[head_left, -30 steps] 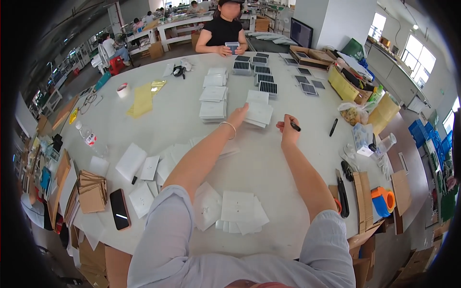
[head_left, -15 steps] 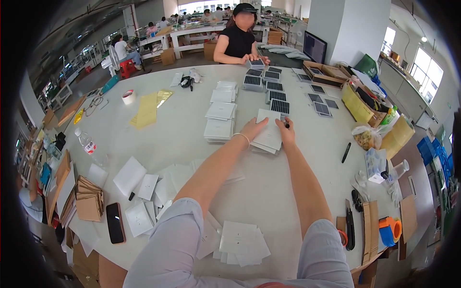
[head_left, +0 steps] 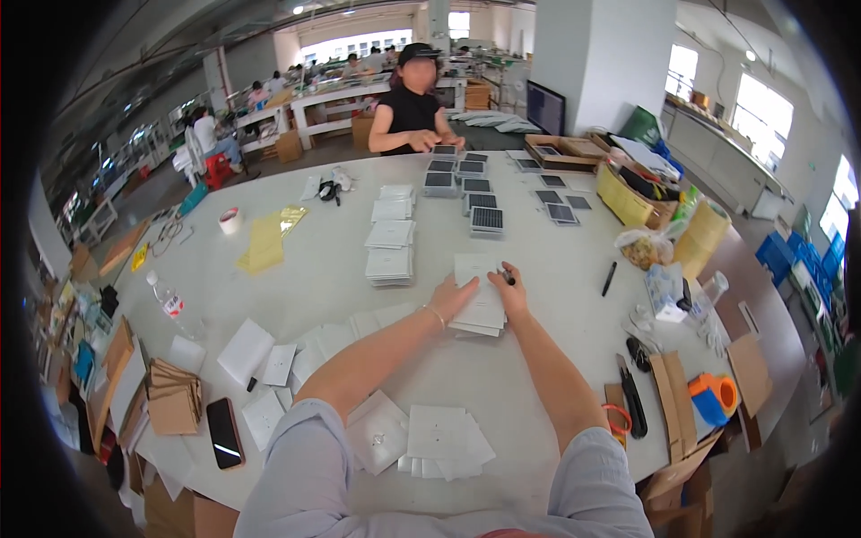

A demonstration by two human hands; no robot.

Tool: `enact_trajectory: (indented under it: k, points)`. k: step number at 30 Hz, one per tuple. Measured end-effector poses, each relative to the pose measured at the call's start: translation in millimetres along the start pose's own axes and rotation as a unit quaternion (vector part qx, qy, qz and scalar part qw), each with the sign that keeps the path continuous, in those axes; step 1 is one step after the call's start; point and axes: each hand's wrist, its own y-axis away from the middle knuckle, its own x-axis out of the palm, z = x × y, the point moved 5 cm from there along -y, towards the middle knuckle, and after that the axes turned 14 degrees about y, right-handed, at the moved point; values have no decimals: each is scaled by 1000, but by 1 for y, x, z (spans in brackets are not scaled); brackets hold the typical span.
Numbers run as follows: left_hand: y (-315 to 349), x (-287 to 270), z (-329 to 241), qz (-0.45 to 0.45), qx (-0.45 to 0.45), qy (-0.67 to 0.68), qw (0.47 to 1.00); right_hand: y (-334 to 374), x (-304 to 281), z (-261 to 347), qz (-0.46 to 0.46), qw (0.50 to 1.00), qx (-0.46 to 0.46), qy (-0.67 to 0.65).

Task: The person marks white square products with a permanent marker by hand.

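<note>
**Both hands on a white card stack, mid-bench**

Left hand (head_left: 453, 294) lies flat, fingers spread, on the near-left edge of a stack of white cards (head_left: 480, 296). Right hand (head_left: 511, 289) rests on the stack's right edge, curled around a dark pen (head_left: 508, 278) pinched at the fingertips. Stack sits at the middle of the bench (head_left: 323, 278), slightly fanned.

Open room: bare bench surface right of the stack, up to a loose black pen (head_left: 609, 278); bare patch also just near-side of the stack between the forearms. Left is tighter: three more white stacks (head_left: 390, 238) in a column just beside, scattered white sheets (head_left: 269, 359) nearer the bench edge. Beyond the stack, rows of small dark panels (head_left: 484, 218) sit close.

Bench is pale, rounded, cluttered along its rim: phone (head_left: 223, 432), brown card pieces (head_left: 173, 409), water bottle (head_left: 170, 305), tape roll (head_left: 230, 220), yellow sheets (head_left: 266, 242), orange tape dispenser (head_left: 713, 394). Another person (head_left: 413, 112) works at the far side. Workshop room, more benches behind, windows right.

Both forearms reach straight forward, bare, converging on the stack; wrists low.
</note>
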Motion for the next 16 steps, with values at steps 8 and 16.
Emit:
enact_trajectory:
  k: [8, 16]
  points:
    - [75, 17, 0, -59, -20, 61, 996, 64, -16, -1, 28, 1000, 6, 9]
    - [95, 19, 17, 39, -31, 95, 994, 102, -21, 2, 45, 999, 12, 21]
